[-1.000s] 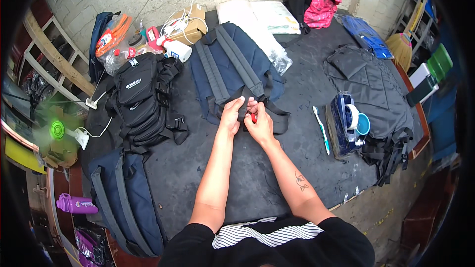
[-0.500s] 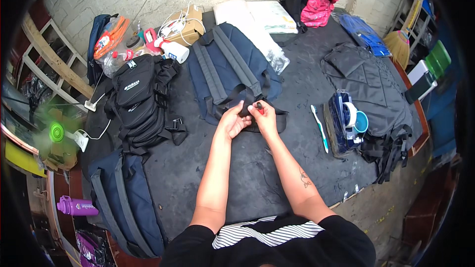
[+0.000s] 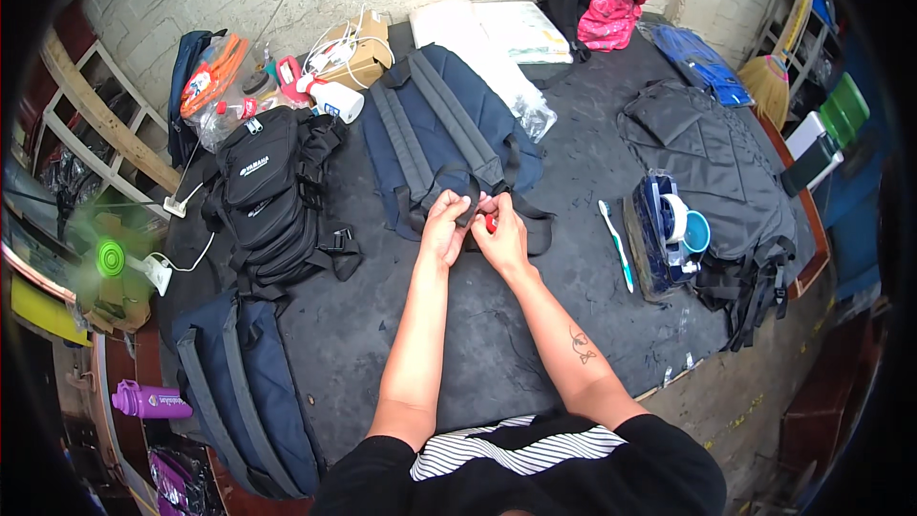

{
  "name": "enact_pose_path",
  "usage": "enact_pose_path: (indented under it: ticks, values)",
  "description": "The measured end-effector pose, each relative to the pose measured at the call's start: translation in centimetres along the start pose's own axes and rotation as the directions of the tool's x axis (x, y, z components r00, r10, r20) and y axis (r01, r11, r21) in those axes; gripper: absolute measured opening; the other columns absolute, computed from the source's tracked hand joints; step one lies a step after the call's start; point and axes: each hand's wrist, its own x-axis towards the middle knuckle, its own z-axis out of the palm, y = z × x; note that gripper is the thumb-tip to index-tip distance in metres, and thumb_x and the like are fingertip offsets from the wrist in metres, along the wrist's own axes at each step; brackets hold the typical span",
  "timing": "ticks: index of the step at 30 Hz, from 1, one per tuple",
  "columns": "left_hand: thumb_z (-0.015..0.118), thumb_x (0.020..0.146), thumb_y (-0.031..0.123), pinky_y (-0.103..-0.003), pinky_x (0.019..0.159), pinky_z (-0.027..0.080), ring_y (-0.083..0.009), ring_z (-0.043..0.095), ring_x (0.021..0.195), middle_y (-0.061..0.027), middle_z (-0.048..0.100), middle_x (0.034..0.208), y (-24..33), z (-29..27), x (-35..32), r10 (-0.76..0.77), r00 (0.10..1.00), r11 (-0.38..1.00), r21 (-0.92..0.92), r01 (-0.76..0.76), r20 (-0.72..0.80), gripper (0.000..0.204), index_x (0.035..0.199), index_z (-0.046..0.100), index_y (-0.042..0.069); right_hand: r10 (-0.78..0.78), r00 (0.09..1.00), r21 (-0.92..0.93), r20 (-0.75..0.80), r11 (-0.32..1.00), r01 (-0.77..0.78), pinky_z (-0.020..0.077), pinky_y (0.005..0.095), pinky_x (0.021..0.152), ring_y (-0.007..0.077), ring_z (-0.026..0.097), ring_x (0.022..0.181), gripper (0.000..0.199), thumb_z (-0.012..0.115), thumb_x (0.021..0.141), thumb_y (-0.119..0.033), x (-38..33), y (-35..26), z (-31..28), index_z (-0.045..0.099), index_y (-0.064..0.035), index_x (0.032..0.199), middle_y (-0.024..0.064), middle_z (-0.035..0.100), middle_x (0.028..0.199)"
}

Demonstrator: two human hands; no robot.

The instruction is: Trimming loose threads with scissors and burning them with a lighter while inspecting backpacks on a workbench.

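Note:
A dark blue backpack [image 3: 444, 105] with grey padded shoulder straps lies straps-up in front of me. At its near end, my left hand [image 3: 445, 227] is closed on a black webbing strap [image 3: 458, 175], part of which loops above the fingers. Close beside it, my right hand [image 3: 503, 235] is closed around a small red object [image 3: 491, 224]. Only a bit of that object shows between the fingers, so its kind is unclear. The fingertips of both hands almost meet at the strap, and what lies between them is hidden.
Left are a black bag [image 3: 263, 191], another blue backpack [image 3: 244, 397], a spray bottle [image 3: 331, 97] and a whirring green fan [image 3: 111, 257]. Right are a toothbrush [image 3: 616, 247], a tape dispenser [image 3: 655, 239] and a black backpack [image 3: 712, 162]. White plastic packs [image 3: 523, 31] lie at the back.
My right hand has come closer to the left and turned, covering more of the small red object. Its black end no longer shows. The strap loop has shifted slightly at my left fingers.

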Motion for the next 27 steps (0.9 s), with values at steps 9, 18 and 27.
enact_pose_path:
  ticks: [9, 18, 27]
  values:
    - [0.055, 0.09, 0.007, -0.033, 0.084, 0.05, -0.022, 0.061, 0.098, -0.0159, 0.063, 0.103, -0.5, -0.3, -0.3, 0.056, 0.998, 0.992, 0.11, -0.06, 0.041, 0.012, 0.082, 0.047, 0.007, -0.02, 1.0, 0.039, -0.014, 0.999, 0.02, 0.0497, 0.0409, 0.07, 0.0337, 0.064, 0.079, 0.023, 0.061, 0.076, -0.014, -0.3, -0.3, -0.3, 0.045, -0.0029, 0.089, 0.0152, 0.064, 0.086]
    - [0.053, 0.091, 0.003, -0.025, 0.079, 0.047, -0.0148, 0.061, 0.091, -0.0093, 0.062, 0.1, -1.1, -1.2, -0.6, 0.121, 0.989, 0.921, 0.381, -0.079, -0.087, 0.004, 0.094, 0.053, 0.003, -0.028, 1.0, -0.065, -0.004, 0.997, 0.028, 0.0494, 0.0419, 0.068, 0.0342, 0.063, 0.076, 0.023, 0.06, 0.076, -0.016, -0.5, -0.4, -0.4, 0.045, -0.0039, 0.088, 0.0136, 0.064, 0.083]
    - [0.057, 0.088, 0.002, -0.026, 0.074, 0.048, -0.0145, 0.06, 0.08, -0.0053, 0.058, 0.085, 0.0, 1.0, -2.0, 0.145, 0.976, 0.943, 0.322, -0.087, -0.162, 0.007, 0.095, 0.054, 0.0, 0.004, 1.0, -0.038, 0.006, 0.999, -0.003, 0.0488, 0.0426, 0.066, 0.0349, 0.063, 0.075, 0.027, 0.063, 0.08, -0.022, -0.7, -1.1, -1.0, 0.046, -0.0046, 0.089, 0.0148, 0.062, 0.081]
